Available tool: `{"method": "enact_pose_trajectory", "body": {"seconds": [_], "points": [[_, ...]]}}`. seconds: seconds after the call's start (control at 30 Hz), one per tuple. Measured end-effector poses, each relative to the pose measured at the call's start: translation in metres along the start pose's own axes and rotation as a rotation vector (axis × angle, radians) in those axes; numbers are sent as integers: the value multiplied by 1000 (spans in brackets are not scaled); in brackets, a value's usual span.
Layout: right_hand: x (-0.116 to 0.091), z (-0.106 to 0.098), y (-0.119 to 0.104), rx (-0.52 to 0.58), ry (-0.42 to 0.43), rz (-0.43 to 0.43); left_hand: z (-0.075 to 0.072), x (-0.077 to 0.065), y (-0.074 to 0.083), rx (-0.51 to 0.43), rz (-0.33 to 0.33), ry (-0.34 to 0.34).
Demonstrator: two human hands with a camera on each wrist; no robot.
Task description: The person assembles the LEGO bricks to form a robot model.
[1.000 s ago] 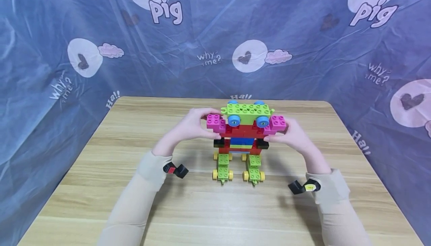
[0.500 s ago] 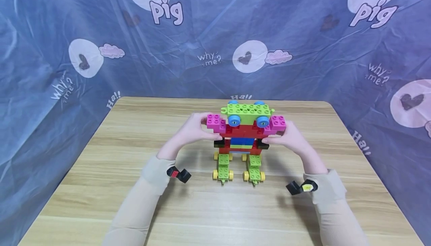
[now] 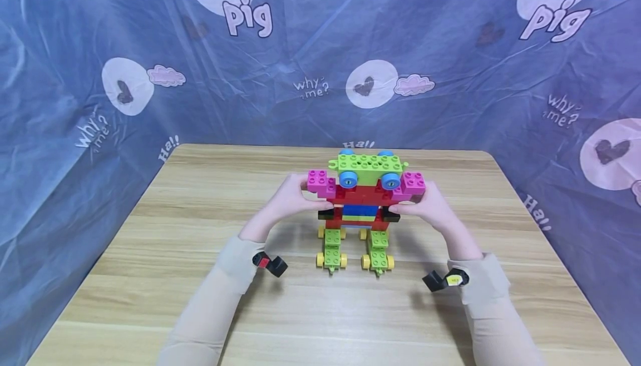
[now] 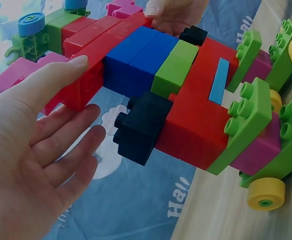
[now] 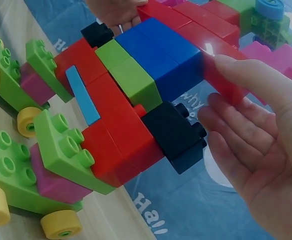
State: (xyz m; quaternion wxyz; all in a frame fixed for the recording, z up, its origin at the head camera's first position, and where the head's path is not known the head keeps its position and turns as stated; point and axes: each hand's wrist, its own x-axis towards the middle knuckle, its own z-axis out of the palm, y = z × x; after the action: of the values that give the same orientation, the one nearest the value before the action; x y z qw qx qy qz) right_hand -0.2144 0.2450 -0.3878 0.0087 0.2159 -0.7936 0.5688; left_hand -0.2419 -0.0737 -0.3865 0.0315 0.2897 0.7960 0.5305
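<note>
A toy-brick figure [image 3: 363,194] stands upright on the wooden table, built of red, blue, green, magenta and black bricks. Its top is a green wheeled base [image 3: 369,176] with blue wheels; two green feet with yellow wheels point toward me. My left hand [image 3: 292,196] grips the figure's left side under the magenta bricks [image 3: 320,181], thumb in front on a red brick [image 4: 79,89] and fingers behind. On the other side my right hand [image 3: 432,206] pinches the matching red end [image 5: 221,77] the same way. Black bricks [image 4: 140,130] jut out just below each hand.
The wooden table [image 3: 320,310] reaches a blue printed cloth [image 3: 285,115] hanging behind and at both sides. Black wrist cameras [image 3: 270,264] sit on both sleeves, with table in front of the figure's feet.
Both hands and forearms have shifted slightly inward and lower, the left one more to the right. Each keeps hold of the figure, which stays in place.
</note>
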Motion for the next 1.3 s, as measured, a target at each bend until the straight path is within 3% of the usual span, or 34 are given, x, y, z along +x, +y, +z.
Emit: {"method": "enact_pose_trajectory", "body": {"seconds": [0.47, 0.7, 0.97, 1.3], "points": [[1, 4, 1, 12, 22, -20, 4, -3, -4, -69, -33, 50], [5, 9, -2, -20, 47, 31, -1, -5, -4, -72, -60, 57], [12, 16, -3, -3, 51, 31, -8, -4, -9, -79, -58, 64], [23, 23, -2, -44, 62, 80, -18, -3, -17, -86, -110, 84]]}}
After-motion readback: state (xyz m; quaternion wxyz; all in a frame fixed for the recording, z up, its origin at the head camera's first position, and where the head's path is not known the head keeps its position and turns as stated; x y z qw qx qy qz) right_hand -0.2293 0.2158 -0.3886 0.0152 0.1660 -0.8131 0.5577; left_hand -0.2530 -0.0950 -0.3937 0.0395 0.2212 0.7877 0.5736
